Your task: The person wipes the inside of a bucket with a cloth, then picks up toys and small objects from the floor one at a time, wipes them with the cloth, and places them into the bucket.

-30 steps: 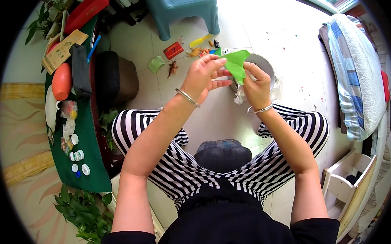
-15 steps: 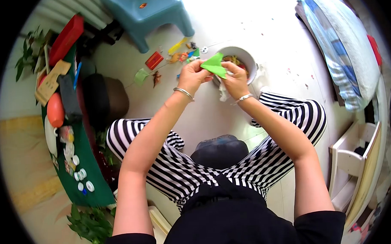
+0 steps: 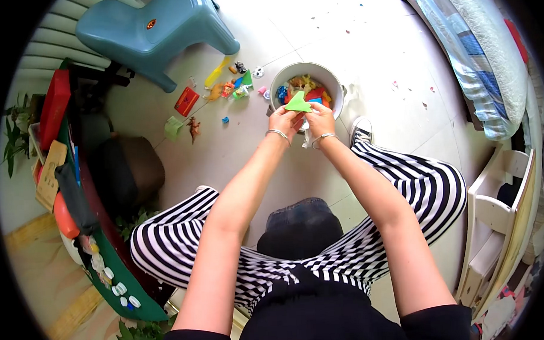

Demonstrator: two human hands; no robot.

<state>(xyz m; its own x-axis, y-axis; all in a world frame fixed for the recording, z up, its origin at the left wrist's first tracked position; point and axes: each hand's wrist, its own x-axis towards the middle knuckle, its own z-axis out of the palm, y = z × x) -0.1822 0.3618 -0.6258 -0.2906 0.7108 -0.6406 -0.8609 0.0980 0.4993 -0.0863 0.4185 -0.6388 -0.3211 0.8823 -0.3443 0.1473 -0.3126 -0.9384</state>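
A bright green piece of folded paper (image 3: 298, 102) is pinched between my two hands, over the near rim of a light grey bucket (image 3: 277, 75). My left hand (image 3: 285, 120) closes on its left side, and my right hand (image 3: 320, 117) grips the right side. Inside the bucket lie colourful scraps, among them a yellowish tangle (image 3: 305, 82) and a blue crumpled piece (image 3: 282, 93). Something white and crumpled (image 3: 307, 136) hangs below my right hand by the bucket; I cannot make out what it is.
Left of the bucket, small toys lie on the floor, including a red packet (image 3: 187, 101), a brown dinosaur figure (image 3: 194, 128) and a yellow strip (image 3: 217, 72). A blue plastic stool (image 3: 141, 36) stands behind them. Cluttered green table (image 3: 129, 295) at left; white wooden furniture (image 3: 495, 219) at right.
The green paper, held in both hands, now looks flatter and my hands sit lower against the bucket. The camera view has shifted, so the stool and toys appear further left.
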